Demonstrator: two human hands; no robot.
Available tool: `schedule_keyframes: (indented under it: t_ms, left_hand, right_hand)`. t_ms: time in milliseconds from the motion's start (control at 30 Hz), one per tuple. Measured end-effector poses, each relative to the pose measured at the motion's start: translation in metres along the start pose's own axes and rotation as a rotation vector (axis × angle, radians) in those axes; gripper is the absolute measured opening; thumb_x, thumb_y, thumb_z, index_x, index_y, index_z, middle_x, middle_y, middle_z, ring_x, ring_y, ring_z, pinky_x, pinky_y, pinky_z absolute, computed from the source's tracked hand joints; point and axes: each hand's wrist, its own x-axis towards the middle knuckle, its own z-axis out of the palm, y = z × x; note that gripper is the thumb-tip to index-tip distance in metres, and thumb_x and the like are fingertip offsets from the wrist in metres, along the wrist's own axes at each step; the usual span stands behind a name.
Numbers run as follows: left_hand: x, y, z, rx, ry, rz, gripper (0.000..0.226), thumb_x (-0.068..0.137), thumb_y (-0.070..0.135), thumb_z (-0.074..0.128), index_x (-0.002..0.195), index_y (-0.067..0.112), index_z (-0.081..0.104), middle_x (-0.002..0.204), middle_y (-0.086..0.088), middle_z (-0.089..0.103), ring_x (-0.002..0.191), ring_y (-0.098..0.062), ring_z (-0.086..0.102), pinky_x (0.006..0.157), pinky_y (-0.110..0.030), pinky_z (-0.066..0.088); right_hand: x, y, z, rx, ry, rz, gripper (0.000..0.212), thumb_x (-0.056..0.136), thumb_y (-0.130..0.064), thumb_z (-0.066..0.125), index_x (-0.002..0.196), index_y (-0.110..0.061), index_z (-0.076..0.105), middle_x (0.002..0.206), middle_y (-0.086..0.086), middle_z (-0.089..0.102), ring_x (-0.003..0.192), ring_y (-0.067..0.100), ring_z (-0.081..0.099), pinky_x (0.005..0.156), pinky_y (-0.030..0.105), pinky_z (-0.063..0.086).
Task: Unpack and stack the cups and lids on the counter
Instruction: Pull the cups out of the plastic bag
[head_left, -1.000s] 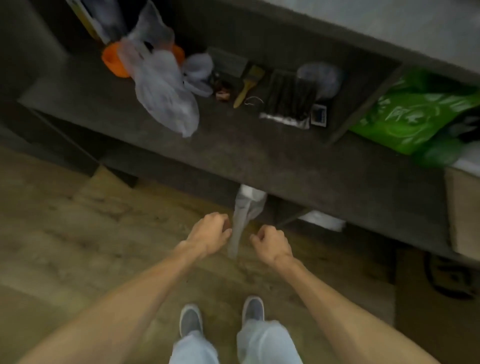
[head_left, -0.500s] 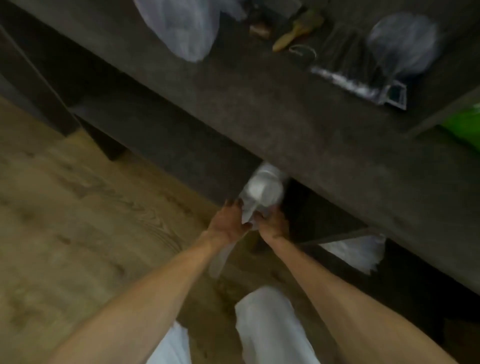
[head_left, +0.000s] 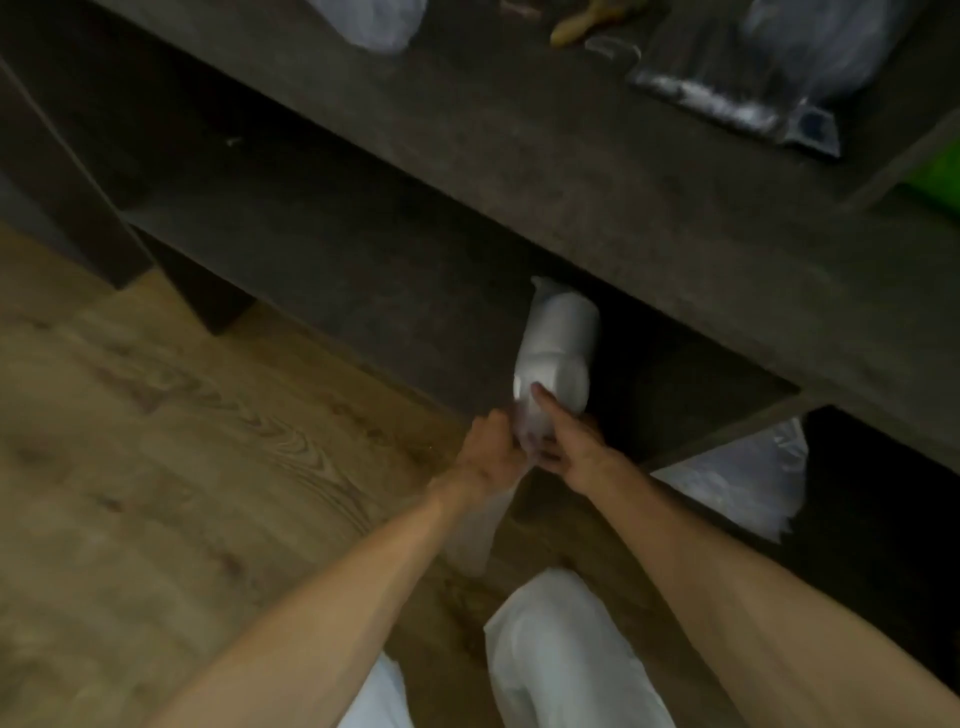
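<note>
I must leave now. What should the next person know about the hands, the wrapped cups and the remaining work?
Left hand: grips the loose plastic wrap at the near end of the sleeve.
Right hand: holds the near end of the sleeve, thumb on it.
Sleeve of white cups: still wrapped, with its far end under the dark shelf, above the wooden floor.
Done: the sleeve is in both hands.
Left: take off the wrap and stack the cups and lids on the counter. No lids are clearly visible.
</note>
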Motion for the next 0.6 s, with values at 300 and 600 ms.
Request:
schedule_keyframes:
  t_ms: [300, 600]
  left_hand:
    - [-0.134, 0.065, -0.079, 0.223, -0.16, 0.136, 0.023, 0.095, 0.013, 0.054, 0.115, 0.015, 0.066, 0.101, -0.011, 0.071, 0.092, -0.029, 0.068, 0.075, -0.035, 0.05]
    - [-0.242, 0.249, -0.197, 0.552, -0.664, 0.361, 0.016, 0.091, 0.024, 0.061, 0.102, 0.027, 0.072, 0.094, 0.014, 0.06, 0.087, -0.005, 0.056, 0.081, -0.029, 0.05]
  right_hand:
    - [-0.145, -0.015, 0.029, 0.09, -0.112, 0.218, 0.009, 0.093, -0.005, 0.06, 0.1, 0.0, 0.063, 0.084, 0.018, 0.063, 0.071, 0.025, 0.065, 0.064, 0.038, 0.057]
    - [-0.357, -0.08, -0.017, 0.066, -0.163, 0.19, 0.024, 0.102, -0.003, 0.043, 0.083, -0.004, 0.059, 0.077, 0.012, 0.053, 0.061, 0.017, 0.057, 0.049, 0.022, 0.049]
